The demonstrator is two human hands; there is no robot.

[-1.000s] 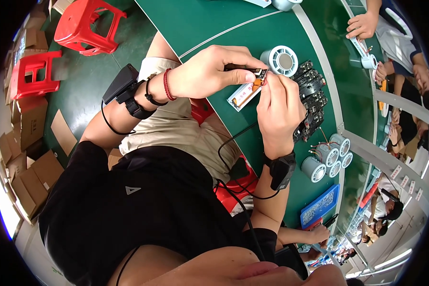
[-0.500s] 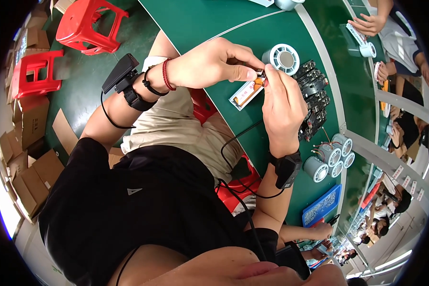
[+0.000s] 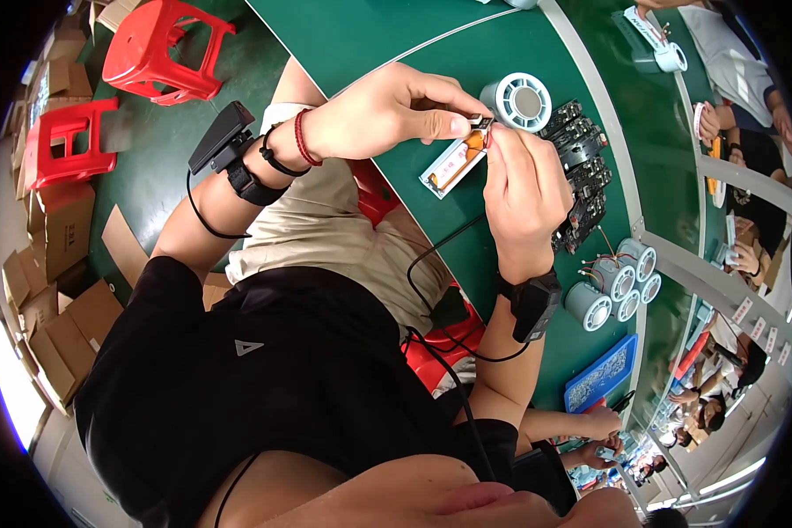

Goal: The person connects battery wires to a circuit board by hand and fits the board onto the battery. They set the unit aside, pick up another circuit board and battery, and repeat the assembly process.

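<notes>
My left hand (image 3: 405, 114), red cord at the wrist, pinches the small dark board end of a flat white rectangular electronic part (image 3: 451, 169) with orange tape along it. That part slants over the green table. From the other side, the thumb and fingers of my right hand (image 3: 526, 180) close at the same end, next to a tiny reddish bit. What exactly those fingertips grip is hidden. Just beyond them stands a light-blue round motor housing (image 3: 521, 101) with a grey centre. Dark circuit boards (image 3: 581, 172) lie in a row to the right of my right hand.
Several light-blue cylinders (image 3: 588, 305) with thin wires stand farther right, near a blue tray (image 3: 600, 374). A black cable (image 3: 440, 246) runs over the table edge. Red stools (image 3: 163, 53) and cardboard boxes (image 3: 70, 343) are on the left. Other people sit across the metal frame.
Both hands keep their pinch at the part's end, with only slight finger shifts. The view has shifted a little. Across the table, a co-worker's hand has moved off a light-blue handheld device.
</notes>
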